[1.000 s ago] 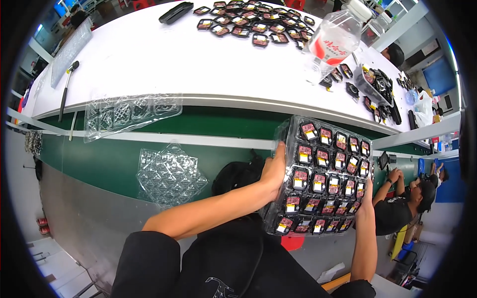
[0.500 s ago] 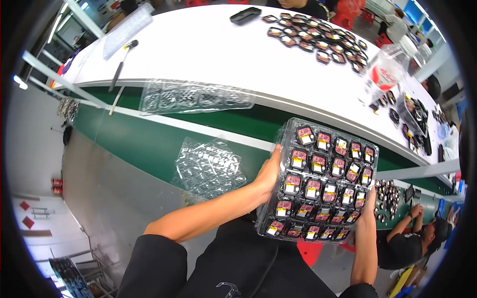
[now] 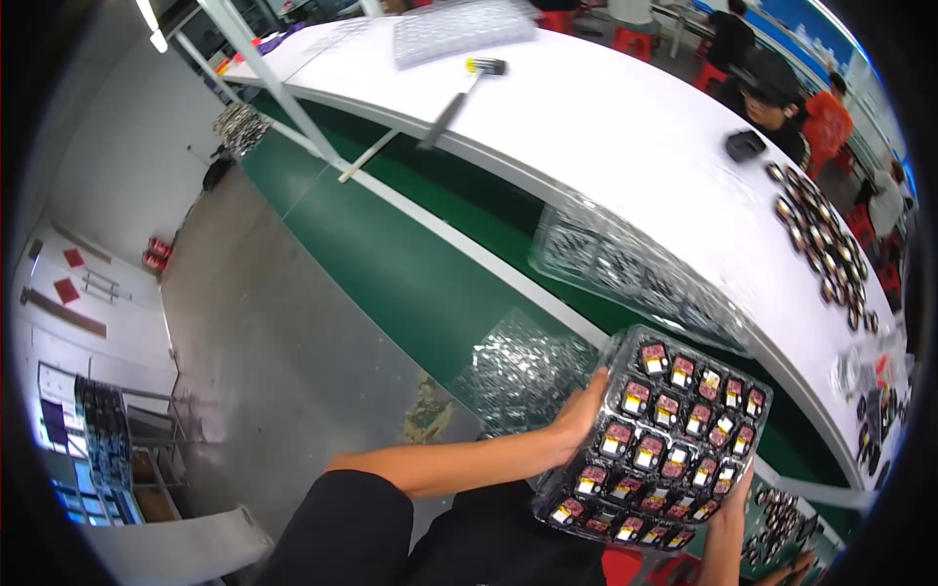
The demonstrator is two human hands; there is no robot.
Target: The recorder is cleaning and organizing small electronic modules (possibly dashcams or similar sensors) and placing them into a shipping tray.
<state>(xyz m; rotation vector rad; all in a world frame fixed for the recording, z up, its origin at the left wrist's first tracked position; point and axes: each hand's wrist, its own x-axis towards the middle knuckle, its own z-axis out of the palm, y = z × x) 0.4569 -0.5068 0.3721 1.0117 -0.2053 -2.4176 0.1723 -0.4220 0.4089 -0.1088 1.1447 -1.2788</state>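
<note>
Since the earlier frame the view has swung left, and the loaded tray (image 3: 660, 444) has gone lower and further right in it; it remains off any surface, carried. The left hand (image 3: 583, 415) holds its left edge, the right hand (image 3: 735, 493) its right edge. The tray shows twenty-five small black packs, five rows of five. Outward, clear empty packaging lies in three places: the green shelf (image 3: 342, 254), the front edge of the white surface (image 3: 606, 107) and its far side. One mallet (image 3: 457, 109); one black box (image 3: 745, 146); the loose packs (image 3: 819, 237) overlap too much to count.
</note>
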